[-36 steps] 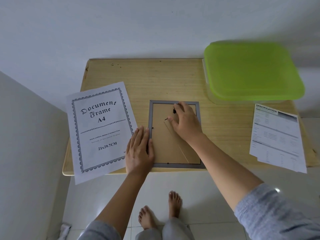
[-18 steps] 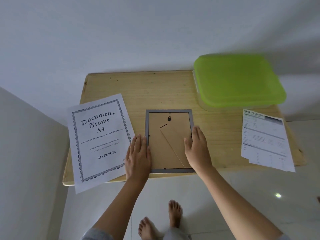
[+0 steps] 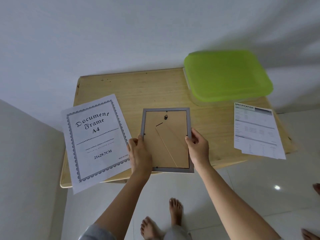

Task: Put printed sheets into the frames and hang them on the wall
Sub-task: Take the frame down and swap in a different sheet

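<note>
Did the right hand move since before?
Yes. The right hand slid from the hanger hook toward the table's near edge, now gripping the frame's right side.

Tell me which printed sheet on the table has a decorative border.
The Document Frame A4 sheet, left of the frame; the Specification sheet on the right has no border.

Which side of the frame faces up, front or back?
Back up: the frame shows its brown backing, hanger and stand. The left hand and right hand grip its side edges.
</note>
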